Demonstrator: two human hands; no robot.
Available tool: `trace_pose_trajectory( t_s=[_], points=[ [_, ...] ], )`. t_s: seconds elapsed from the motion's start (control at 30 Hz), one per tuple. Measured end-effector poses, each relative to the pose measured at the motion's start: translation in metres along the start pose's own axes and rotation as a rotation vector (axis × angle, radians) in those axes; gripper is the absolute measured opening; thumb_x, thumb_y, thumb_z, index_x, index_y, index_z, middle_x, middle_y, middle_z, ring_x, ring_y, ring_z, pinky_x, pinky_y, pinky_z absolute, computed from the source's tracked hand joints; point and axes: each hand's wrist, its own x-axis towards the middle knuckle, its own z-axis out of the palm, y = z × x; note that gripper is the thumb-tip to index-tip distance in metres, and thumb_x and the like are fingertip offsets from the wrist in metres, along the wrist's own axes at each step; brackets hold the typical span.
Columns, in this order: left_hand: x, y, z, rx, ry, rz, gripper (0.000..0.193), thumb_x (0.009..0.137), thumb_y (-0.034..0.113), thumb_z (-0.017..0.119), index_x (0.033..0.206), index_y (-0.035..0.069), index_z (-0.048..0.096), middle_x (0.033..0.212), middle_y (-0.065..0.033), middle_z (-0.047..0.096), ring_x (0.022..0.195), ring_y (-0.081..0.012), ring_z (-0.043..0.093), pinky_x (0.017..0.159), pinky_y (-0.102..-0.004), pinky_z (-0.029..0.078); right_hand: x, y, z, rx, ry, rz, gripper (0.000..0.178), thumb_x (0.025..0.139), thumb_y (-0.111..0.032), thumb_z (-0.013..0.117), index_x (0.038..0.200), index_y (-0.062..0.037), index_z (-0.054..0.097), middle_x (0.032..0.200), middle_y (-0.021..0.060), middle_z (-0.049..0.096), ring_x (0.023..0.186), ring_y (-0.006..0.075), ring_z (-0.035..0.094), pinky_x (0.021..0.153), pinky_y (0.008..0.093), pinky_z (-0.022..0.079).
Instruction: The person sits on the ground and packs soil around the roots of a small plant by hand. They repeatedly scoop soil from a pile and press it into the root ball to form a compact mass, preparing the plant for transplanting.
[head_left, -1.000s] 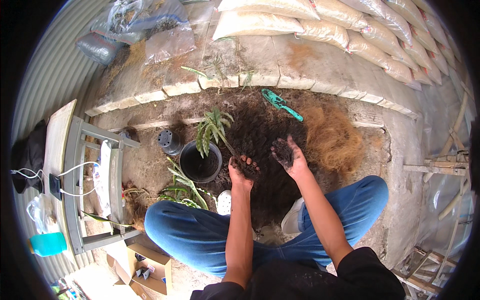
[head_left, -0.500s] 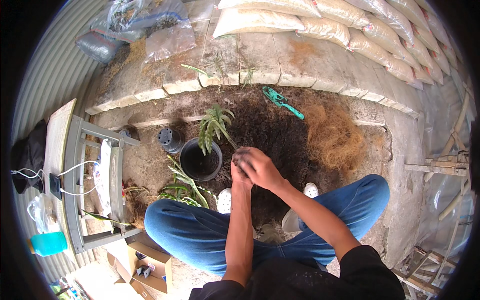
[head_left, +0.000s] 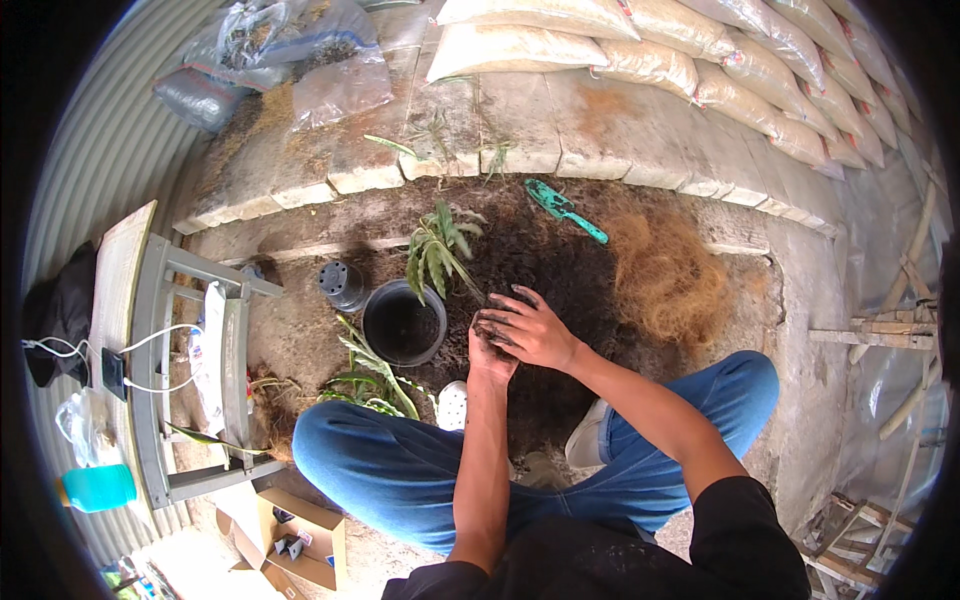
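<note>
My left hand (head_left: 490,354) is closed around the base of a leafy green plant (head_left: 440,252), whose stem leans up and to the left. Dark soil clings about the base between my hands, and the roots are hidden. Over it lies my right hand (head_left: 540,332), its soil-stained fingers stretched out and spread. A black plant pot (head_left: 438,352) stands just left of my hands, with a dark inside. Beneath and beyond them spreads a heap of dark soil (head_left: 545,262).
Beyond the soil lies a green trowel (head_left: 566,210), beside brown fibre (head_left: 665,270). A smaller black pot (head_left: 342,285) and cut variegated leaves (head_left: 375,375) are at left, near a grey bench (head_left: 160,350). Filled sacks (head_left: 640,65) line the far right ledge. An open cardboard box (head_left: 325,545) sits lower left.
My right hand's fingers have opened out from their wrap around the soil clump. Both hands and the plant have shifted slightly right, and the plant's leaves have swung to the right.
</note>
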Motion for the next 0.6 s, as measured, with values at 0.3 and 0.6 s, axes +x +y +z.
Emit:
trace_pose_trajectory(
  t_s=[0.3, 0.6],
  points=[
    [-0.001, 0.000, -0.002, 0.032, 0.124, 0.093, 0.031, 0.097, 0.033, 0.042, 0.103, 0.011, 0.063, 0.101, -0.0072, 0.066, 0.090, -0.0221, 0.066, 0.078, -0.0369, 0.058, 0.001, -0.001, 0.014, 0.028, 0.008, 0.014, 0.037, 0.082, -0.020, 0.068, 0.116, -0.0077, 0.067, 0.131, 0.0056, 0.059, 0.131, 0.0274, 0.045, 0.111, 0.0523, 0.028],
    [-0.002, 0.002, 0.001, 0.073, 0.120, -0.015, 0.035, 0.098, 0.040, 0.040, 0.114, 0.015, 0.060, 0.110, -0.0063, 0.065, 0.097, -0.0223, 0.066, 0.083, -0.0386, 0.058, 0.003, 0.005, 0.004, 0.026, 0.004, -0.117, 0.040, 0.079, -0.022, 0.071, 0.117, -0.0087, 0.066, 0.131, 0.0053, 0.059, 0.131, 0.0264, 0.046, 0.109, 0.0526, 0.032]
  ],
)
